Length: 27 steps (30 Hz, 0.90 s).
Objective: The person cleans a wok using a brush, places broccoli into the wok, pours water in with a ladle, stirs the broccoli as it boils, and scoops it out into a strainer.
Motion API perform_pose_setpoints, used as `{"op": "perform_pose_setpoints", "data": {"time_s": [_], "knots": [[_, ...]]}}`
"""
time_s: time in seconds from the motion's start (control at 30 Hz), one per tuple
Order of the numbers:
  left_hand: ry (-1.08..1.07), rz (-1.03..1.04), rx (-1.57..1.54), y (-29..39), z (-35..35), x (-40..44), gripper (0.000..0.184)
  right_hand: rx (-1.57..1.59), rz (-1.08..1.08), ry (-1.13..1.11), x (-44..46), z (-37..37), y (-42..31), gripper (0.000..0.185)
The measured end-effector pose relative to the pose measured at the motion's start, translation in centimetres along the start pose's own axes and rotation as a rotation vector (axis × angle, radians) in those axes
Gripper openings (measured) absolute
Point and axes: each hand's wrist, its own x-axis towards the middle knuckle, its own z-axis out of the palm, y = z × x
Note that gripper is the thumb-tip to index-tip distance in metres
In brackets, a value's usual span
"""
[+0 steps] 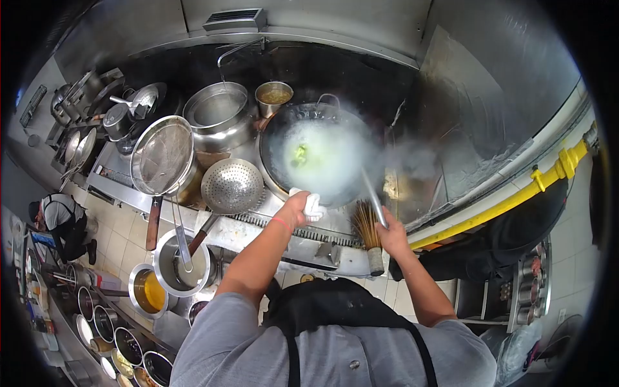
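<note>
Steam rises from a black wok on the stove, with green food inside it. My left hand is closed on a folded white cloth at the wok's near edge. In my right hand is the metal handle of a utensil; its far end is hidden in the steam. Just left of that hand, a bamboo brush stands against the counter's edge.
A perforated ladle and a mesh strainer lie left of the wok. Behind are a large pot and a small pot. A yellow pipe runs at right. Another person is far left.
</note>
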Motion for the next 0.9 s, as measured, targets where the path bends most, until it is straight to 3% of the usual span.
{"op": "perform_pose_setpoints", "data": {"time_s": [0.1, 0.17, 0.23, 0.3, 0.37, 0.43, 0.5, 0.6, 0.63, 0.7, 0.8, 0.9], "knots": [[-0.174, 0.061, 0.032, -1.2, -0.4, -1.2, 0.024, 0.040, 0.014, -0.030, -0.7, -2.9, 1.0, 0.049], [-0.163, 0.036, 0.002, -2.7, -0.7, -4.1, 0.022, 0.050, -0.027, -0.024, -1.1, -5.7, -1.1, 0.049], [-0.161, 0.060, -0.073, -4.7, -1.3, -6.8, 0.020, 0.019, 0.115, -0.108, -0.4, -8.1, -4.5, 0.048], [-0.120, 0.087, -0.130, -6.2, -1.8, -8.0, 0.020, -0.179, -0.249, 0.112, 2.7, -8.1, -5.2, 0.046], [-0.082, 0.118, -0.203, -6.7, -2.0, -8.6, 0.020, -0.240, -0.279, 0.063, 7.6, -8.8, -7.6, 0.041], [-0.319, 0.071, -0.271, -7.1, -2.7, -9.6, 0.022, -0.475, -0.289, 0.048, 12.5, -8.8, -10.0, 0.034], [-0.306, 0.078, -0.297, -6.6, -2.1, -11.6, 0.024, -0.458, -0.008, -0.210, 16.0, -8.6, -14.7, 0.030], [-0.217, 0.050, -0.343, -6.5, -1.7, -14.9, 0.025, -0.629, 0.080, -0.372, 17.3, -8.2, -20.1, 0.026], [-0.216, 0.072, -0.368, -6.8, -2.3, -15.2, 0.025, -0.643, 0.052, -0.384, 17.5, -8.0, -21.0, 0.026], [-0.237, 0.071, -0.373, -7.6, -3.5, -16.1, 0.025, -0.838, -0.304, -0.413, 17.9, -8.4, -21.7, 0.040], [-0.247, 0.087, -0.411, -7.8, -4.5, -18.7, 0.024, -0.988, -0.514, -0.404, 18.5, -9.5, -24.0, 0.045], [-0.186, 0.072, -0.469, -7.9, -5.1, -20.2, 0.023, -0.983, -0.297, -0.499, 17.7, -9.7, -30.0, 0.045]]}}
